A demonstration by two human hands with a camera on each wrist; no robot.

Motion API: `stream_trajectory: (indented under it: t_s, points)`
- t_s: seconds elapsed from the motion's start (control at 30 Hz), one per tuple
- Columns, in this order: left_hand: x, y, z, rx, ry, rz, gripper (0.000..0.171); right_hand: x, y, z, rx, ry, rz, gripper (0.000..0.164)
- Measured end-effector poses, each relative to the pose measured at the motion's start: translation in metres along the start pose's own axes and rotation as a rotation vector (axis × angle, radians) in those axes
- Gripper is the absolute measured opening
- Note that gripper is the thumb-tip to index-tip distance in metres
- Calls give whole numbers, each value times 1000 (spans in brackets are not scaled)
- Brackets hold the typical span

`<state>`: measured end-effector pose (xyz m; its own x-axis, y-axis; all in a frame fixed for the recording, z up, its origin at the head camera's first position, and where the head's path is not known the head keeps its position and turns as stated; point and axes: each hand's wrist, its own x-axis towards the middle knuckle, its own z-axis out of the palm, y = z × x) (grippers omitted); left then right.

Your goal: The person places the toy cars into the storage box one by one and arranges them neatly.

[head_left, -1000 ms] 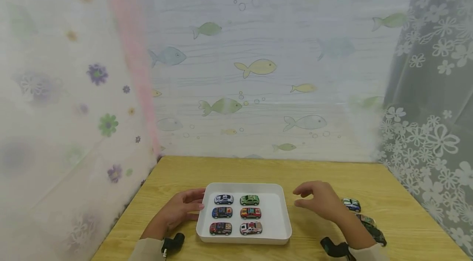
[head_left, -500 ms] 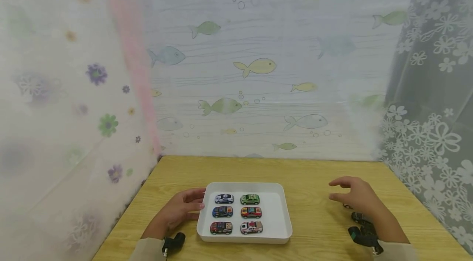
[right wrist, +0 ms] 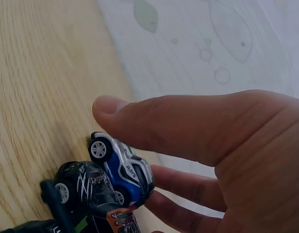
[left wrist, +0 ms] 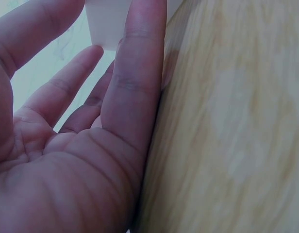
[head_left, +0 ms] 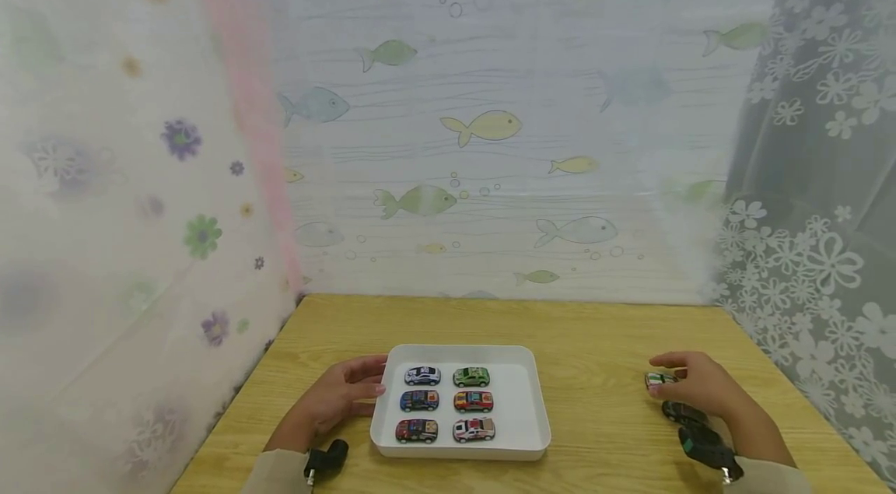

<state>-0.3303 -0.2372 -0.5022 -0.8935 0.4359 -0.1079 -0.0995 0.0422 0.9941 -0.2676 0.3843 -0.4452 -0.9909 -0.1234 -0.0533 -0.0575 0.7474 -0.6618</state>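
My left hand [head_left: 341,393] is at the left wall of the white tray [head_left: 543,432], its fingers extended against the side. In the left wrist view those fingers [left wrist: 132,73] look nearly straight, reaching the tray's wall [left wrist: 108,22]. On the table at the right, my right hand [head_left: 703,383] is spread around a white-and-blue toy car [head_left: 660,380]. In the right wrist view the thumb [right wrist: 164,126] passes above this toy car [right wrist: 130,170], with other fingers behind it. A black toy car [right wrist: 91,184] stands right beside it.
Inside the tray, toy cars stand in two columns, among them a green one [head_left: 471,377] and a red-and-yellow one [head_left: 474,401]; the tray's right strip is bare. More dark toy cars [head_left: 684,412] lie under my right wrist. Printed curtains border the wooden table [head_left: 504,319].
My right hand has moved right, away from the tray's right side, and come down around the white-and-blue toy car. The left hand stays at the tray's left wall.
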Motion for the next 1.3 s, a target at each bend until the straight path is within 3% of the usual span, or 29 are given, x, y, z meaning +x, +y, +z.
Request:
stream_trajectory:
  t_s: [0.3, 0.5, 0.83, 1.03, 1.3]
  points:
    - [1, 1, 2, -6, 1, -11, 71, 0, 11, 1, 53, -43, 44, 62]
    - [1, 1, 2, -5, -1, -14, 70, 1, 10, 4, -4, 7, 60, 42]
    - [0, -1, 1, 3, 3, -14, 71, 4, 3, 8, -106, 55, 88, 38]
    - [-1, 0, 0, 0, -7, -11, 70, 5, 0, 9, -130, 60, 84, 37]
    - [0, 1, 0, -13, -16, -8, 70, 8, -9, 18, -162, 89, 14, 38]
